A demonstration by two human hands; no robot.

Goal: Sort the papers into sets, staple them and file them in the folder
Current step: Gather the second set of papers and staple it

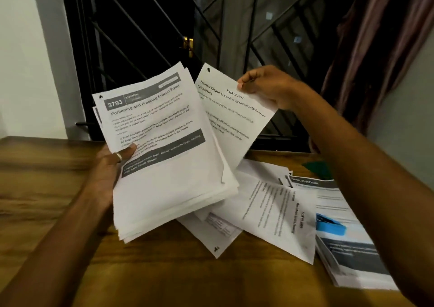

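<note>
White paper stack (169,165) gripped in the left hand (110,165) above a wooden table (47,177); the right hand (265,86) pinches one sheet (232,116) (printed text) beside it, over loose papers (277,215).

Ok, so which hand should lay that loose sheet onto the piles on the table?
Right, probably. The right hand pinches the sheet by its top edge, and the piles lie below on that side. The left hand is full, holding the stack.
</note>
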